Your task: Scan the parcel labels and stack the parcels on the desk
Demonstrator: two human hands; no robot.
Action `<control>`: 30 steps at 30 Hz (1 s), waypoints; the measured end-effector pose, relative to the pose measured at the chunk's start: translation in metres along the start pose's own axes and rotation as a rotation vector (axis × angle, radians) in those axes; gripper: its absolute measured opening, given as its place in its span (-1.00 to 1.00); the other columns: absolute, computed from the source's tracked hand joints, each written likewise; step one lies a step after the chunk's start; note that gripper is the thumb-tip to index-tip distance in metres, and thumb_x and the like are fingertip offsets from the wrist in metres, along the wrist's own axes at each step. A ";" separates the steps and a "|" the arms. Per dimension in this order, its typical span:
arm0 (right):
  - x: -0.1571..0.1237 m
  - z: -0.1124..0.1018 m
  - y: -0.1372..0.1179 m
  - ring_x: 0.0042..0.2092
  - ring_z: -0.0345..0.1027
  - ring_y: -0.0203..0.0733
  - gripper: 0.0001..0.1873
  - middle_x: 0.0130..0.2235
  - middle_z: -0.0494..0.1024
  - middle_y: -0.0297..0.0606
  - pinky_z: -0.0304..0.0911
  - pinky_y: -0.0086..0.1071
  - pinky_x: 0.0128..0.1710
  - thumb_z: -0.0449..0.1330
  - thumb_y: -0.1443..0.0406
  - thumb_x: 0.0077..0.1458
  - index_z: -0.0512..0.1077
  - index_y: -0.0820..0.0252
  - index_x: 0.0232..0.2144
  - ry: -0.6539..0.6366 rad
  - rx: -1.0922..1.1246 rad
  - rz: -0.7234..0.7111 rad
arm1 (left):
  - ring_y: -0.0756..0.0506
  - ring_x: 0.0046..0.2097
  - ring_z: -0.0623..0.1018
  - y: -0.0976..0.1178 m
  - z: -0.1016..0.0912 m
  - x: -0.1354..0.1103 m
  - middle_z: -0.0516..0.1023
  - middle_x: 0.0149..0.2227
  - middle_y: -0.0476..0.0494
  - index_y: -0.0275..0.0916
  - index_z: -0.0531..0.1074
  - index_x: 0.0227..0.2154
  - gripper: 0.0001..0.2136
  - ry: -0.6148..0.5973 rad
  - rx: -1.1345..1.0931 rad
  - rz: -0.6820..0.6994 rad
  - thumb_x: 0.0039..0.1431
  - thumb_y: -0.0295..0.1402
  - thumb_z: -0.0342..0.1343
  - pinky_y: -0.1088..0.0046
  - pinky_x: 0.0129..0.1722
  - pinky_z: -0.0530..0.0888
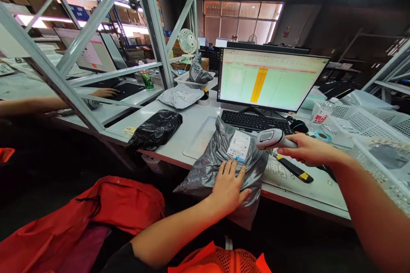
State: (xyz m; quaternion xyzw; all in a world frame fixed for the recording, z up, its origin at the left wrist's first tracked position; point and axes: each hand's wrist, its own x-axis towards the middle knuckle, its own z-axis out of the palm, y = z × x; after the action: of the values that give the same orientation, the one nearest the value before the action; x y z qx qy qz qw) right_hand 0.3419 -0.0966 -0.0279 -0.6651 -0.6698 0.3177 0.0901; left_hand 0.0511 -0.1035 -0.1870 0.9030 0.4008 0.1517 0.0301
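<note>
The left hand (228, 185) lies flat, palm down and fingers a little spread, on a gray bag (208, 166); its fingertips reach the lower edge of the white label (239, 141). The right hand (306, 149) is closed round the handle of a scanner (270, 138), whose head points left, just to the right of the label. Whether the scanner touches the bag I cannot tell.

The bag sits at the front of the table (326, 192), its near part hanging over the edge. Beneath the right hand, beside the bag, a black-and-yellow cutter (293, 168) lies on the table. Behind the bag are a keyboard (256, 121) and a monitor (272, 76) showing a sheet with an orange column.

To the left of the bag lies a black parcel (156, 130), with a pale gray parcel (180, 95) behind it and a tape roll (204, 98) touching or just beside that one. On the right, a clear bottle (321, 113) stands near white baskets (368, 121).

Farther left, past a metal frame (155, 21), a co-worker's hand (105, 92) rests by a green bottle (147, 79) and another screen (96, 53). A small fan (187, 41) stands behind the parcels, and red cloth (124, 204) fills the lower left.
</note>
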 end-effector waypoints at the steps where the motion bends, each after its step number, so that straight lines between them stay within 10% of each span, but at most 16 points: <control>1: 0.006 0.004 0.016 -0.57 0.17 -0.31 -0.35 -0.47 0.40 -0.38 0.06 -0.46 -0.63 0.22 -0.24 0.19 0.53 0.10 0.03 0.077 -0.001 0.040 | -0.42 0.46 0.26 -0.002 0.000 0.000 0.29 0.42 -0.47 -0.20 0.31 0.39 -0.30 -0.001 -0.021 0.008 0.36 0.13 0.07 -0.08 0.43 0.21; 6: 0.048 0.037 0.118 -0.06 0.57 0.06 -0.49 -0.04 0.62 0.02 0.44 -0.27 -0.21 0.05 0.01 0.37 0.48 0.25 0.10 0.478 -0.243 0.449 | -0.47 0.54 0.00 -0.008 0.004 -0.008 0.08 0.53 -0.26 -0.02 0.15 0.47 -0.17 -0.018 -0.091 0.135 0.24 0.22 0.16 -0.31 0.45 0.05; 11: 0.061 0.072 0.172 0.11 0.51 0.31 -0.47 0.06 0.56 0.30 0.41 -0.03 0.05 0.05 0.17 0.34 0.41 0.49 0.16 0.539 -0.323 0.683 | -0.39 0.55 -0.02 -0.018 0.000 -0.043 -0.06 0.57 -0.10 0.10 0.10 0.47 -0.19 -0.078 -0.127 0.321 0.24 0.08 0.26 -0.31 0.46 0.05; 18: 0.092 0.040 0.135 0.26 0.32 0.30 -0.39 0.22 0.44 0.30 0.22 0.05 0.27 0.02 0.16 0.38 0.32 0.45 0.31 0.768 -0.430 0.474 | -0.49 0.53 0.05 -0.060 0.008 -0.080 -0.07 0.57 -0.13 0.20 0.06 0.48 0.10 -0.093 0.089 0.251 -0.09 -0.16 0.56 -0.30 0.40 0.19; 21: 0.135 0.024 0.120 0.26 0.36 0.12 -0.42 0.23 0.49 0.09 0.22 -0.15 0.28 0.04 0.23 0.38 0.30 0.27 0.37 0.637 -0.387 0.338 | -0.44 0.50 0.15 -0.072 0.028 -0.079 0.02 0.55 -0.08 0.26 0.00 0.49 0.08 -0.018 0.151 0.266 -0.03 -0.09 0.52 -0.15 0.41 0.23; 30: 0.202 0.021 0.127 0.18 0.46 0.09 -0.62 0.15 0.54 0.09 0.35 -0.04 0.17 0.20 0.24 0.37 0.50 0.32 0.15 0.463 -0.331 0.540 | -0.39 0.46 0.27 -0.074 0.043 -0.077 0.10 0.53 -0.04 0.30 -0.03 0.49 0.01 0.094 0.215 0.255 0.08 -0.13 0.47 0.01 0.37 0.32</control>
State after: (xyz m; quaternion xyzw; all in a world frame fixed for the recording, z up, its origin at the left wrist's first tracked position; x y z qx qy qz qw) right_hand 0.4166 0.0776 -0.1743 -0.8770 -0.4749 0.0589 0.0435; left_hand -0.0377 -0.1066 -0.2597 0.9364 0.2979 0.1527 -0.1050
